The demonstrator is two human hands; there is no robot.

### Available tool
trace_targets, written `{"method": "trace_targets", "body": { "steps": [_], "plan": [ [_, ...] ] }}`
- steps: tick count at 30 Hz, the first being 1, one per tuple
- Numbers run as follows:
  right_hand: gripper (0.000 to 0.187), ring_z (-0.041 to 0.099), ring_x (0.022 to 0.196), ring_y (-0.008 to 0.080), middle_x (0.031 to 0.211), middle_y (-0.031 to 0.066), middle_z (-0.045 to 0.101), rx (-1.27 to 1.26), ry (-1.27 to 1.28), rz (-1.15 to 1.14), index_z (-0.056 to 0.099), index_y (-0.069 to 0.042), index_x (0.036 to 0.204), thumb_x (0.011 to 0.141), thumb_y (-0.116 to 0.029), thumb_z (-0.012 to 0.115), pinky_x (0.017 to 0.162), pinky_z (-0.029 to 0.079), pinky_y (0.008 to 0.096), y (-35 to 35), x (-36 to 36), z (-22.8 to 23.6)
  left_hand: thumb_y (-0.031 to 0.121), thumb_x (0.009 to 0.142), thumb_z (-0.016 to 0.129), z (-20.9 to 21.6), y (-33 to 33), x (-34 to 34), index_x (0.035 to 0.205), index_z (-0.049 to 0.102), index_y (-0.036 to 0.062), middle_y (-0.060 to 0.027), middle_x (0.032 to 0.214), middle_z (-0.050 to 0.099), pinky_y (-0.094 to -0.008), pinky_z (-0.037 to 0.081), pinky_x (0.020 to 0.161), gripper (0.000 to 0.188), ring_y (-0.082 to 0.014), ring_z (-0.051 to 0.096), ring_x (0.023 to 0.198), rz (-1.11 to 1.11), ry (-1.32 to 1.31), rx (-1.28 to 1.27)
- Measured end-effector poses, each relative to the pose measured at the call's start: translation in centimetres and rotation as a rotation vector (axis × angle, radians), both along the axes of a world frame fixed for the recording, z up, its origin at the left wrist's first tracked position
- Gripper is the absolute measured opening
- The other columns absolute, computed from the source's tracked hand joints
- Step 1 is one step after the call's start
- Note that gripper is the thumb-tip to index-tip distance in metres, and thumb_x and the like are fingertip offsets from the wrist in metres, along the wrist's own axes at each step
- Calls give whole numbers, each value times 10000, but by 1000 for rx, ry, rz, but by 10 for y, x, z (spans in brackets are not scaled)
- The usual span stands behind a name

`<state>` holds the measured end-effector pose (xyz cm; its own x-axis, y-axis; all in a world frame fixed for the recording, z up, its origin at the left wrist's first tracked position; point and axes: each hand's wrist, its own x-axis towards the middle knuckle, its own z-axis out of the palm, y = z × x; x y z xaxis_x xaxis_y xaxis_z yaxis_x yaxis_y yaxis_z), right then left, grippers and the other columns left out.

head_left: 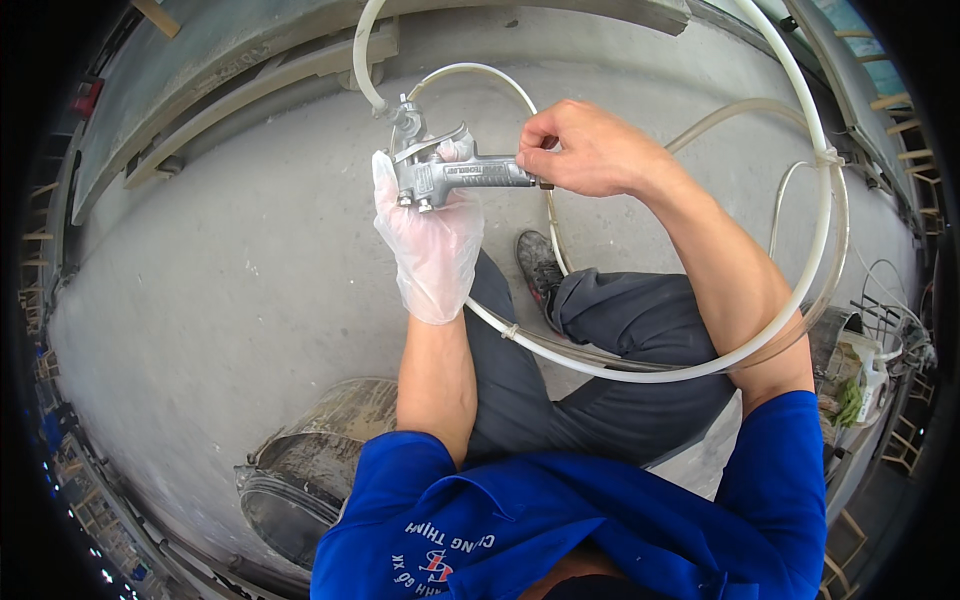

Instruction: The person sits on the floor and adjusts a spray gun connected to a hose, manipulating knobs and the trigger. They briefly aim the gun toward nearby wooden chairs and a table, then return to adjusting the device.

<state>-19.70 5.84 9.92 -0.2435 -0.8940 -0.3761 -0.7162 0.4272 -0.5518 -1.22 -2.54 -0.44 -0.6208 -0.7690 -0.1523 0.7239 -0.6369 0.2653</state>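
Observation:
My left hand [435, 245], in a thin clear plastic glove, is closed round the body of a silver metal spray gun [470, 175], held level on its side. The gun's head points left and its handle right. Bare, my right hand [590, 150] pinches at the handle's end, over a small brass-coloured fitting [545, 184]; its fingers partly hide the joint. A pale hose [367, 60] rises from the gun's head. Below my right hand a thinner white hose [557, 235] hangs from the fitting.
A thick white hose [640, 376] loops across my legs and right arm. On the floor at lower left stands a stained, dirty bucket [335, 420]. Another bucket [830, 345] with cables and a green cloth [848, 402] stands at right. A grey panel [250, 50] edges the far side.

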Motion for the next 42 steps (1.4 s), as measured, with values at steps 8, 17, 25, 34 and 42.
{"method": "trace_targets", "body": {
  "steps": [8,17,25,34,42],
  "plan": [
    [251,698,832,290,916,152,767,18,26,55,765,-15,1048,996,-250,692,787,543,439,0,-4,-1,485,1128,575,1,-1,-1,1216,615,-14,-143,1076,661,-373,536,964,508,-233,636,1025,-9,37,37],
    [306,643,771,260,802,125,704,73,-65,61,757,-17,1045,1031,-291,621,732,503,451,-1,0,-1,472,1136,555,-5,-3,-2,1255,602,-6,-155,1081,645,-375,526,958,495,-232,615,1017,-1,84,56],
    [252,689,864,247,910,119,762,-20,-131,-27,766,-13,1094,1019,-230,661,805,537,432,2,-1,-3,457,1104,622,3,0,-2,1214,588,-23,-145,1046,598,-375,527,932,493,-244,584,1014,13,58,70],
    [262,694,879,281,911,156,748,108,-15,42,756,-10,1077,1023,-250,666,809,535,449,0,1,9,456,1117,596,1,0,-3,1228,599,-12,-147,1049,606,-378,527,927,482,-247,585,1015,1,102,58],
    [322,722,884,317,933,182,765,83,-71,-10,769,2,1025,1022,-292,637,798,553,477,0,2,5,463,1108,610,2,1,-2,1214,601,6,-139,1059,614,-371,532,945,469,-231,600,1008,33,35,44]
  ]
}}
